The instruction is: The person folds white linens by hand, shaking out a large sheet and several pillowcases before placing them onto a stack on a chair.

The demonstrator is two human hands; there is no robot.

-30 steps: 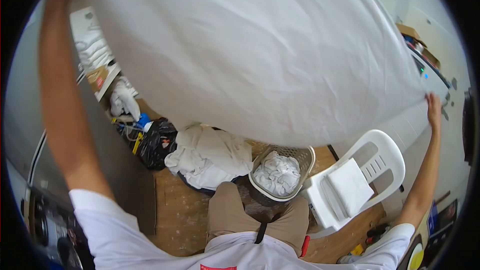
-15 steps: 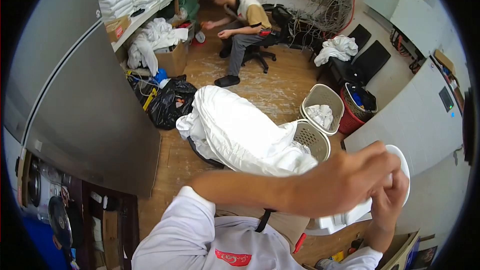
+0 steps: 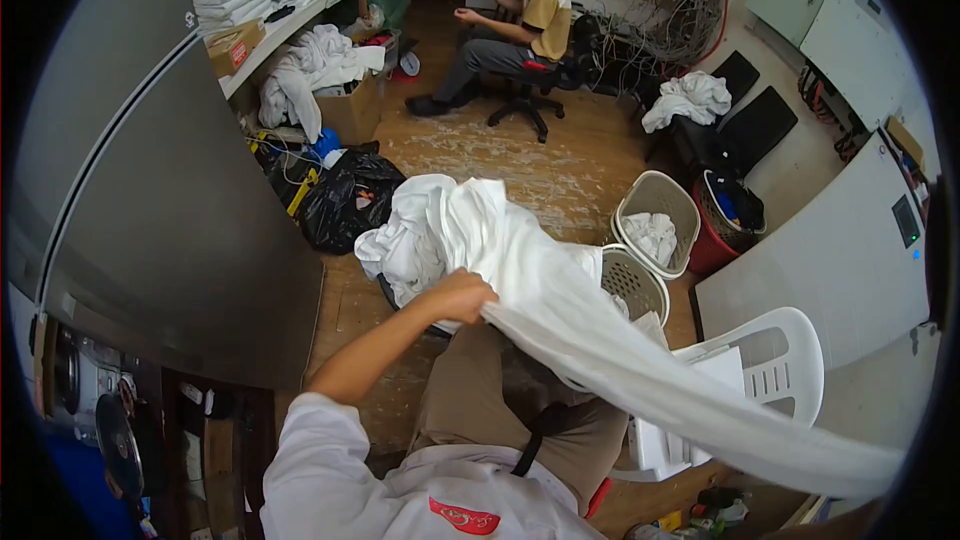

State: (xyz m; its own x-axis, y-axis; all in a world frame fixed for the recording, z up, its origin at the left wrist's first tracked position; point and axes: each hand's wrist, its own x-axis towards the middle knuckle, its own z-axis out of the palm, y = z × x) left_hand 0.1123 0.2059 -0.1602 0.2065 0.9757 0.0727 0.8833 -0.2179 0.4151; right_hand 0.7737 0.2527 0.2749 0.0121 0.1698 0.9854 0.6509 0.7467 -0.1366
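A long white sheet (image 3: 580, 310) stretches across in front of me, from the heap at the centre to the lower right edge of the view. My left hand (image 3: 462, 297) is closed around its near edge, just above my knee. The far right end runs out toward the dark rim of the picture, where my right hand is out of view. Bunched white cloth (image 3: 405, 240) lies beyond my left hand, partly covering a dark object underneath.
A white plastic chair (image 3: 795, 360) stands at my right. Beige laundry baskets (image 3: 655, 195) hold white cloth. A black bag (image 3: 350, 200) lies left of the heap, near a steel fridge (image 3: 190, 210). Farther off, a person (image 3: 530, 25) sits on a swivel chair.
My left hand has moved from beside my right hand to the left and grips the sheet. The sheet is now stretched rightward. My right hand has left the view. The seated person has turned and straightened.
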